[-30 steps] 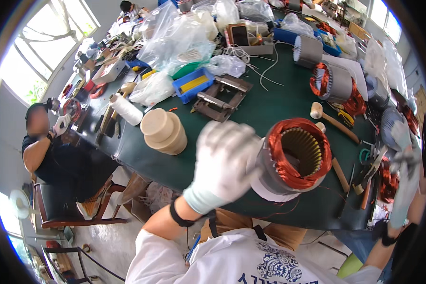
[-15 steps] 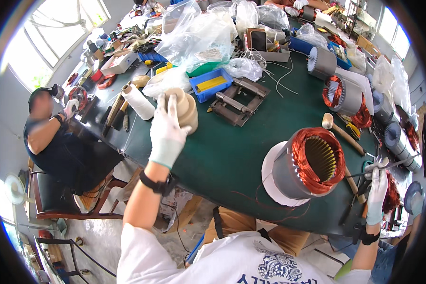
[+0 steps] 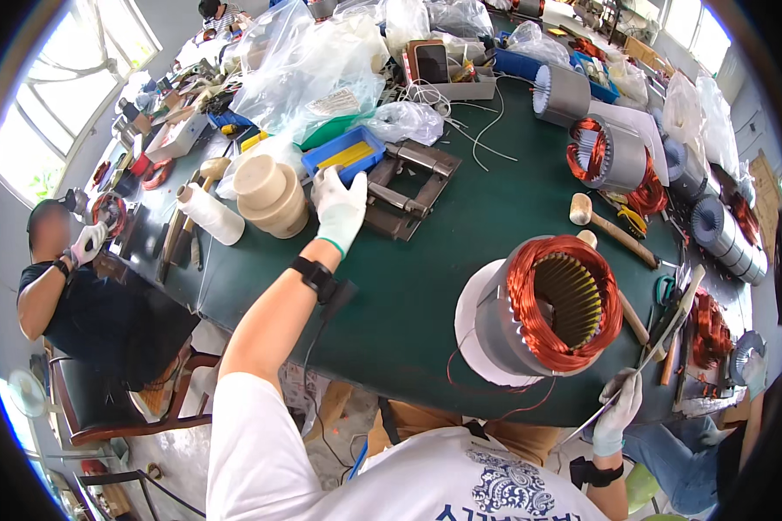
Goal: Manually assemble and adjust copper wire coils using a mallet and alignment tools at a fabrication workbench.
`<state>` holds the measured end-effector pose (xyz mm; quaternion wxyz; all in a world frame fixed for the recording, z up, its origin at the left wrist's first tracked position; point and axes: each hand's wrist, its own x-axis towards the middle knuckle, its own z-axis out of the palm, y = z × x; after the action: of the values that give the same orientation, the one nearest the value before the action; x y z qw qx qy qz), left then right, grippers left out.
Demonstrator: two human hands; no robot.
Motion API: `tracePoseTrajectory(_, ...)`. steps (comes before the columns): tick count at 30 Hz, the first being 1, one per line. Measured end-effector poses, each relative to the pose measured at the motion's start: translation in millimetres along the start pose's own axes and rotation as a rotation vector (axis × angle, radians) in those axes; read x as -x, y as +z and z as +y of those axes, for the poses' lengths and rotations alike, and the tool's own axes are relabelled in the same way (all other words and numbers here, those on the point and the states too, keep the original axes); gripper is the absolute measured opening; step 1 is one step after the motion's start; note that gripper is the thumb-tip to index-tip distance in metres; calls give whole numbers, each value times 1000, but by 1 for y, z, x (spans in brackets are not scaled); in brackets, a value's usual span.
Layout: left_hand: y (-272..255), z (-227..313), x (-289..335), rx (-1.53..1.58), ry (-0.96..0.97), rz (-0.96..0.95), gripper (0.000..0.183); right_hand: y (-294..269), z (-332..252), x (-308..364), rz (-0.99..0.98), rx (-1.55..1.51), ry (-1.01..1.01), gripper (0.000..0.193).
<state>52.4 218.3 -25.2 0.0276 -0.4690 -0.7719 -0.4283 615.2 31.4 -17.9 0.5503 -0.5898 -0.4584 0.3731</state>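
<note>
My left hand (image 3: 340, 211), in a white glove, is at the near edge of a small blue plastic tray (image 3: 370, 160). Its fingers bend over the tray's rim; yellow strips (image 3: 346, 155) lie inside. Just left of that hand stands a stepped beige cylinder (image 3: 272, 198). My right hand (image 3: 618, 405), also gloved, is closed around a long, thin, flat blade-like strip (image 3: 652, 354) slanting up to the right; its exact kind is unclear. Between my hands, a grey motor stator (image 3: 500, 330) with copper windings (image 3: 533, 308) lies tilted on a white round pad (image 3: 469, 334).
A steel frame with rollers (image 3: 413, 187) sits right of the tray, and a white thread cone (image 3: 210, 214) stands left. Mallets (image 3: 613, 230), teal-handled scissors (image 3: 665, 289) and more stators (image 3: 613, 154) line the right. Plastic bags (image 3: 308, 82) cover the back. A co-worker (image 3: 87, 278) sits at left.
My left hand has left the beige cylinder and moved right to the blue tray. My right hand has come down and nearer to me with the strip. The view has shifted.
</note>
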Motion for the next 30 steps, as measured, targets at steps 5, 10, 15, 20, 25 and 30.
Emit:
tracePoseTrajectory(5,34,11,5,-106,58,160,49,6,-2,6,46,24,-48,32)
tracePoseTrajectory(10,59,24,4,-50,276,107,41,3,4,3,32,79,-47,33)
tracePoseTrajectory(15,41,45,-1,91,396,29,44,-9,11,4,-10,64,-53,29)
tracePoseTrajectory(20,11,-24,-35,-322,246,4,49,-4,13,6,18,18,-35,28)
tracePoseTrajectory(25,-10,-24,-5,-608,187,-303,56,-7,16,5,2,5,-50,28)
tracePoseTrajectory(30,-96,-4,106,-477,359,-304,57,0,9,6,39,-67,-54,26)
